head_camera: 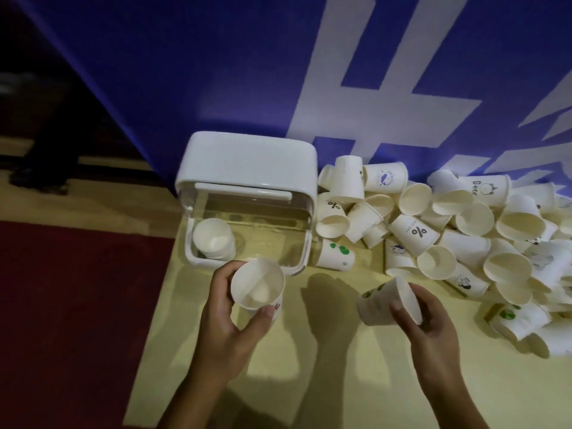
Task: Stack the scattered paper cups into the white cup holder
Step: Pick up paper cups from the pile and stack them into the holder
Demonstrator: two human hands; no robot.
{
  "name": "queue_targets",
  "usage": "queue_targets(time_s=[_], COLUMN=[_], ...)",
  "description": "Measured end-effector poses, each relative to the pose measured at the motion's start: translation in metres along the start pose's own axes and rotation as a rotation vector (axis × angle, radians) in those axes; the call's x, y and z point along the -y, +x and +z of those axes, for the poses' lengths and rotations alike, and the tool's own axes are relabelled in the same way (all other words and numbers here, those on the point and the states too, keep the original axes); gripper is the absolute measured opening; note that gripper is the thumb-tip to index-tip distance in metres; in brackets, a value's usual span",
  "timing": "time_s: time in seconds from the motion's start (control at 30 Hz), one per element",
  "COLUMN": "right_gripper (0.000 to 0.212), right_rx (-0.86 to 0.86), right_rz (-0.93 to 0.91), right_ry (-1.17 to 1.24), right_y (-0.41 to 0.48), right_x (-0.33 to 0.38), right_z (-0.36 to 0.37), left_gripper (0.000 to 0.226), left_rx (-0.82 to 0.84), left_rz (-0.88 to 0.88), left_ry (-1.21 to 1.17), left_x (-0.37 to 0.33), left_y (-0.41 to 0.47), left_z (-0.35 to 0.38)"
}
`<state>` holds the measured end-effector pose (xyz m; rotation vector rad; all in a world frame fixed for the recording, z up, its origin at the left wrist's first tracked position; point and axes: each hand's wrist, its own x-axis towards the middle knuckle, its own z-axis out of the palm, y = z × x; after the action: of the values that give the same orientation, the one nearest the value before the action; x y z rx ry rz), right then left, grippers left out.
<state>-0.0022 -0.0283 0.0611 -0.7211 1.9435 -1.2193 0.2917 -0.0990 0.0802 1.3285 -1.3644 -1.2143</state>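
Here the left hand (223, 308) holds a paper cup (258, 284) upright just in front of the white cup holder (247, 159), its mouth toward the camera. The grip is curled round the cup's wall, thumb on the near side and fingers on the far side. A small red mark shows on the cup's side by the thumb.

The right hand (430, 320) holds a second cup (382, 301) above the yellow worktop (309, 382). This one is tilted, base to the left and mouth to the right, with a green print near its base. That grip is likewise wrapped round its cup, thumb across the near wall and fingers behind the rim. The two held cups are apart from each other.

The holder stands near the worktop's left edge, against a blue banner (185, 72) with large white shapes. Its front part is clear, and inside, at the left end, sits a short stack of cups (213, 239), mouths up.

Just beside the holder's right front corner a cup with green dots (335, 255) lies on its side. Farther right a loose pile of paper cups (464, 236) spreads along the foot of the banner. They lie every way, some printed with a percent sign, some with small drawings. Left of the worktop lies a dark red floor covering (62, 305).
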Motion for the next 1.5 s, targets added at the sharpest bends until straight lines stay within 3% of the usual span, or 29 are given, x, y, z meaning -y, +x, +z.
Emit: queue_targets(time_s=[0.2, 0.4, 0.57, 0.83, 1.5], right_gripper=[0.059, 0.076, 0.068, 0.074, 0.069], right_rx=[0.156, 0.283, 0.309, 0.334, 0.328], right_rz=[-0.134, -0.14, -0.161, -0.15, -0.129], right_ry=[-0.117, -0.041, -0.065, -0.106, -0.146], right_y=[-0.017, -0.028, -0.035, -0.042, -0.038], right_x=[0.036, 0.059, 0.076, 0.085, 0.076], right_z=[0.07, 0.126, 0.153, 0.167, 0.164], left_gripper=[0.066, 0.063, 0.066, 0.075, 0.069], left_rx=[-0.084, -0.133, -0.131, -0.09, 0.075], left_rz=[0.014, 0.043, 0.071, 0.144, 0.049], left_ry=[-0.007, -0.027, -0.032, 0.051, 0.391], left_x=[0.003, 0.011, 0.01, 0.007, 0.074], left_y=[0.013, 0.031, 0.053, 0.093, 0.122], left_z=[-0.059, -0.1, -0.111, -0.106, -0.095])
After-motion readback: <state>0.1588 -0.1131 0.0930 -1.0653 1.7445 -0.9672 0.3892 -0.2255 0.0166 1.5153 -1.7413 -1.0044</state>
